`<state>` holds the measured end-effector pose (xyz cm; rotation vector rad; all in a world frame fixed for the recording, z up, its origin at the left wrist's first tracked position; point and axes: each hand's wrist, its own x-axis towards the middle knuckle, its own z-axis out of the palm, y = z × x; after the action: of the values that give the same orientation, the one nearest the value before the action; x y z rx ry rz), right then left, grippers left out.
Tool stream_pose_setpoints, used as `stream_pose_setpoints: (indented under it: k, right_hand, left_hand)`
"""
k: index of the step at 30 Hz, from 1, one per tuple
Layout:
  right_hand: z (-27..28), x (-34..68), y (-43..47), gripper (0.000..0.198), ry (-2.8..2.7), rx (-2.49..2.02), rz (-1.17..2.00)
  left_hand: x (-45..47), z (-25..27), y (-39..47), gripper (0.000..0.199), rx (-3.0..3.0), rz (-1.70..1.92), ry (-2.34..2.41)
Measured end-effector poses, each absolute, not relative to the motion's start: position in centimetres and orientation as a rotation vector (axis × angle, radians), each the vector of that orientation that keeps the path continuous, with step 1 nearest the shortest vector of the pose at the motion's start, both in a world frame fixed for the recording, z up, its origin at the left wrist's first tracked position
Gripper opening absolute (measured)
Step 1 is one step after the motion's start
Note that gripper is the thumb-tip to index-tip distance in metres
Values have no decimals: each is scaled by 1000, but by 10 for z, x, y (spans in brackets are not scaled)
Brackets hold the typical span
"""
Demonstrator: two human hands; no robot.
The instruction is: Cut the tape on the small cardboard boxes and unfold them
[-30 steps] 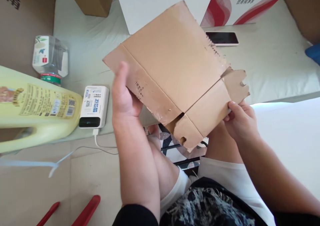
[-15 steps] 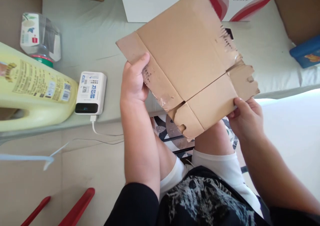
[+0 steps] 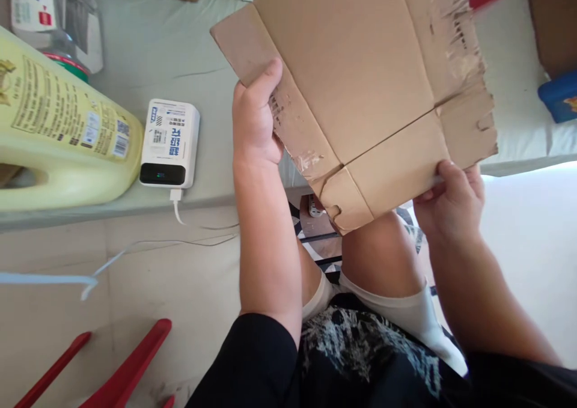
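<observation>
A flattened cardboard box (image 3: 356,65) with creases, torn edges and bits of tape is held up above my knees, tilted. My left hand (image 3: 259,116) grips its left flap, thumb on the near face and the other fingers behind it. At the lower right edge, my right hand (image 3: 453,200) pinches the cardboard between thumb and fingers, with the fingertips partly hidden behind it. The sheet's top runs out of view.
To the left on the cloth-covered table (image 3: 198,59) stand a white power bank (image 3: 169,143) with a plugged-in cable, a yellow jug (image 3: 67,131) and a clear plastic container (image 3: 74,17). A blue object (image 3: 559,98) lies at right. Red legs (image 3: 130,366) stick up at lower left.
The cardboard appears larger and nearer, shifted up and to the right in view, its lower flaps lying flatter. Both hands keep their hold. The surroundings have shifted as the head moved.
</observation>
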<state>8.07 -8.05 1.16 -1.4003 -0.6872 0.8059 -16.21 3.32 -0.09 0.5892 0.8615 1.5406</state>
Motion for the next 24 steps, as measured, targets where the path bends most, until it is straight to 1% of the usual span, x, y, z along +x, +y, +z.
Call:
stream_pose_setpoints:
  k: [5, 9, 12, 16, 18, 20, 22, 24]
  right_hand:
    - [3, 77, -74, 28, -692, -1354, 913]
    - [-4, 85, -70, 34, -721, -1253, 955]
    - [-12, 99, -73, 40, -732, -1220, 1030]
    - [-19, 131, -82, 47, -809, -1342, 1222]
    - [-19, 153, -85, 47, -801, -1391, 1309]
    - [-17, 178, -84, 46, -749, -1396, 1318]
    - [-12, 205, -80, 44, -688, -1400, 1235]
    - [-7, 233, -74, 43, -625, -1415, 1077]
  left_hand:
    - [-175, -10, 30, 9, 660, 1596, 900]
    - [-177, -12, 28, 9, 634, 1641, 924]
    - [-162, -10, 29, 9, 620, 1642, 885]
    - [-121, -10, 39, 10, 555, 1566, 885]
    - [-97, -9, 48, 17, 509, 1527, 903]
    - [-78, -9, 59, 32, 483, 1475, 897]
    - [-65, -8, 70, 48, 478, 1375, 917]
    - [-55, -7, 79, 52, 478, 1263, 977]
